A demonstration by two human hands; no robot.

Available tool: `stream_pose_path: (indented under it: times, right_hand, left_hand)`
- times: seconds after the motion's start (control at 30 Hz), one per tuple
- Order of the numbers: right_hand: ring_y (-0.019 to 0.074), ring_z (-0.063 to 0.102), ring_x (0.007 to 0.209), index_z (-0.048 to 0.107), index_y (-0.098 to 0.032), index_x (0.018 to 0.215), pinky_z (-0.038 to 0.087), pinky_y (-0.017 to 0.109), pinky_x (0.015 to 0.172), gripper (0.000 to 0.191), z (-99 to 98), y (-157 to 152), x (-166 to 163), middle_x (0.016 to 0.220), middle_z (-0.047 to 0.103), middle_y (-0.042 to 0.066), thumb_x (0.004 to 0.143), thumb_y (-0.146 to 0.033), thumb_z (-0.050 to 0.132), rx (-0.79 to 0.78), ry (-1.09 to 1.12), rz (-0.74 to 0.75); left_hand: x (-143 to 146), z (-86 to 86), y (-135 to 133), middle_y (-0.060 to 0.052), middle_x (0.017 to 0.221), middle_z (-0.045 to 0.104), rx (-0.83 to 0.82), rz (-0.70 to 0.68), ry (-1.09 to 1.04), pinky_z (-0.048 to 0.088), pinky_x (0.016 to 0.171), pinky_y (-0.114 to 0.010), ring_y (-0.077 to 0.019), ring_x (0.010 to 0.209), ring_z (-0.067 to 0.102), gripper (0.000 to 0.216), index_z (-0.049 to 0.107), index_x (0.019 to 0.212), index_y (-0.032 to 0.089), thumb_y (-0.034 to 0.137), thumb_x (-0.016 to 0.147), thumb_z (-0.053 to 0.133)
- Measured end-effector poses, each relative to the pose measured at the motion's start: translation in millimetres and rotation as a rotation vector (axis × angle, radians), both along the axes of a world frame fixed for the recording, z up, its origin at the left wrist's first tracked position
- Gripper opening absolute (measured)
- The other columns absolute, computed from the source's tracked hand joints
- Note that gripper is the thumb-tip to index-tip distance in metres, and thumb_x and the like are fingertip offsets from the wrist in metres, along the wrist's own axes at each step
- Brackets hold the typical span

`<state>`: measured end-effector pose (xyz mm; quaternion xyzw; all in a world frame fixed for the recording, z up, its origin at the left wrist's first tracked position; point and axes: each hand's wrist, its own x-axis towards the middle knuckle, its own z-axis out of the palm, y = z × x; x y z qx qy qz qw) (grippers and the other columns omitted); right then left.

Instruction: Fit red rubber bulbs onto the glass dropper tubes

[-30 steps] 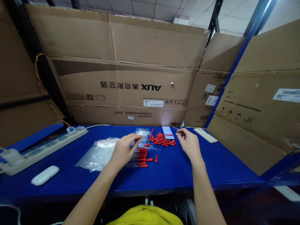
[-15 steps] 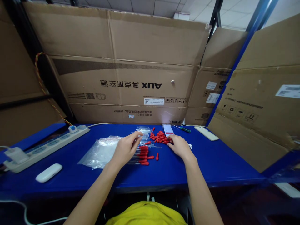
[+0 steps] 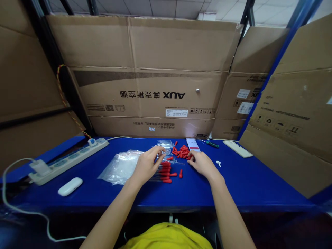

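My left hand (image 3: 148, 163) is bent over the clear glass tubes (image 3: 166, 144), thumb and fingertips closed together; whatever they pinch is too small to make out. At the right edge of a pile of red rubber bulbs (image 3: 181, 150), my right hand (image 3: 203, 164) has its fingers curled in on a red bulb, partly hidden by them. Below the left fingers lie several glass droppers with red bulbs fitted (image 3: 166, 169), side by side with their bulbs to the right. Just right of these lies a single loose red bulb (image 3: 181, 173).
Clear plastic bags (image 3: 118, 167) lie left of my left hand. Farther left are a white earbud case (image 3: 70, 186) and a power strip (image 3: 72, 160). Toward the right are a white earbud (image 3: 218, 163), a green-handled screwdriver (image 3: 211, 144) and a phone (image 3: 237, 148). Cardboard (image 3: 155, 45) walls the blue table.
The view has swung left, so everything sits farther right in the picture. My right fingers have curled in more at the edge of the bulb pile. My left hand stays over the tubes.
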<state>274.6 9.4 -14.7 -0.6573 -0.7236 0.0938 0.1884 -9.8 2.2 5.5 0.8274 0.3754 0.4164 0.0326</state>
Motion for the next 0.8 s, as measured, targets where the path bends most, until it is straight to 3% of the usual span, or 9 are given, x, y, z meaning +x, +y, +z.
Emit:
stream_pose_path:
  times: [0.2,0.4,0.57,0.8]
  right_hand:
    - [0.0193,0.074,0.084,0.074,-0.023,0.102,0.041,0.028,0.073,0.013,0.0,0.9,2.0,0.089,0.081,0.001,0.093,-0.014,0.074,0.0,0.029,0.025]
    - [0.0198,0.073,0.087,0.074,-0.024,0.092,0.037,0.028,0.069,0.012,6.6,-3.2,0.8,0.093,0.081,0.0,0.087,-0.015,0.08,0.029,-0.015,-0.05]
    - [0.0213,0.072,0.087,0.073,-0.026,0.099,0.032,0.03,0.065,0.012,11.1,-7.4,-2.6,0.092,0.08,0.0,0.09,-0.023,0.081,-0.013,-0.076,-0.071]
    - [0.0213,0.072,0.091,0.068,-0.025,0.099,0.032,0.028,0.067,0.01,9.3,-6.5,-2.9,0.096,0.08,0.001,0.093,-0.021,0.076,-0.067,-0.085,-0.037]
  left_hand:
    - [-0.2,2.5,-2.5,-0.003,0.097,0.071,0.005,-0.005,-0.013,0.047,0.073,-0.028,-0.0167,0.081,0.066,0.02,0.065,0.11,0.022,0.036,0.111,0.052]
    - [-1.8,3.3,-2.6,-0.003,0.098,0.069,0.023,0.007,-0.025,0.046,0.073,-0.027,-0.0159,0.081,0.064,0.018,0.064,0.108,0.022,0.035,0.112,0.052]
    - [-1.5,-0.3,-0.7,-0.002,0.096,0.072,0.012,-0.006,-0.019,0.046,0.072,-0.026,-0.0147,0.076,0.065,0.015,0.064,0.11,0.022,0.034,0.111,0.054]
    - [0.2,-1.7,-0.7,0.002,0.089,0.071,0.032,-0.006,-0.001,0.042,0.067,-0.025,-0.0126,0.069,0.064,0.011,0.064,0.113,0.022,0.03,0.111,0.057]
